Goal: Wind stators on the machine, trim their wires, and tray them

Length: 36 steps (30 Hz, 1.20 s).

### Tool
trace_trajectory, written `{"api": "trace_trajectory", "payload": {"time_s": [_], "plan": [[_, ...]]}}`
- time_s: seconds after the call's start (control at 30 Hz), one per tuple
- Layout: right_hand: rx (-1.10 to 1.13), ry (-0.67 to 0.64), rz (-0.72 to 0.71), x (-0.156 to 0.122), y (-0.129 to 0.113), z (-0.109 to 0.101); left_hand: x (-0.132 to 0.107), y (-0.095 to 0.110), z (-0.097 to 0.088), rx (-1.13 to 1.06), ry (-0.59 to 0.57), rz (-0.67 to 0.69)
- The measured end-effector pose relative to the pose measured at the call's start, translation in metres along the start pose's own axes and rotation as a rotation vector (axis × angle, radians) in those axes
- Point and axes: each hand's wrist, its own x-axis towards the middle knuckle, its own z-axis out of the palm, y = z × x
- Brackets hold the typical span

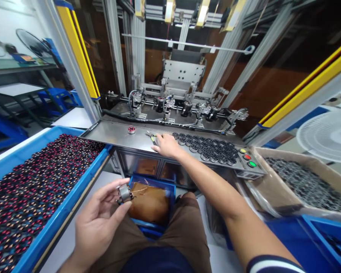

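My left hand (98, 220) is closed round a small motor rotor (124, 193) with a grey steel core and thin copper wire ends, held over my lap. My right hand (166, 145) reaches forward onto the steel shelf (113, 133) of the machine, its fingers curled on small yellow-handled cutters (151, 136). Just to its right lies a heap of several dark wound parts (210, 147). A small blue bin (152, 203) with brown scrap sits on my knees under the rotor.
A big blue tray (52, 223) of several red-and-copper wound rotors fills the left. A cardboard box (307, 182) of dark parts stands at the right. Yellow, red and green buttons (247, 157) sit on the shelf's right end. A winding machine (176, 102) with several stations stands behind.
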Motion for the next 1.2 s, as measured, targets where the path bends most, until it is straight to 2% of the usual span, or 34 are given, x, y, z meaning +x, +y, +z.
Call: {"api": "trace_trajectory", "payload": {"time_s": [0.17,0.3,0.37,0.43,0.5,0.57,0.63,0.7,0.87,1.2], "plan": [[0.159,-0.025,-0.042,0.001,0.005,-0.006,-0.003,-0.004,-0.003,-0.044,-0.048,0.145],[0.401,0.030,-0.051,-0.019,0.002,-0.018,-0.005,-0.007,-0.008,0.111,-0.121,0.332],[0.554,0.038,-0.067,-0.049,-0.005,-0.020,-0.004,-0.006,-0.010,0.205,-0.124,0.421],[0.697,0.010,-0.103,-0.090,-0.017,-0.018,-0.003,-0.004,-0.011,0.257,-0.111,0.443],[0.836,-0.030,-0.138,-0.138,-0.031,-0.011,-0.002,-0.004,-0.010,0.246,-0.085,0.408],[1.092,-0.081,-0.135,-0.181,-0.046,-0.002,-0.002,-0.004,-0.008,0.200,-0.064,0.342],[1.160,-0.099,-0.152,-0.212,-0.060,0.006,-0.003,-0.005,-0.005,0.165,-0.059,0.277],[1.117,-0.061,-0.222,-0.229,-0.070,0.012,-0.005,-0.005,-0.001,0.150,-0.073,0.232],[1.030,0.095,-0.401,-0.225,-0.077,0.018,-0.009,-0.001,0.005,0.132,-0.124,0.210],[1.025,0.136,-0.482,-0.216,-0.083,0.012,-0.011,0.006,0.007,0.130,-0.170,0.184]]}}
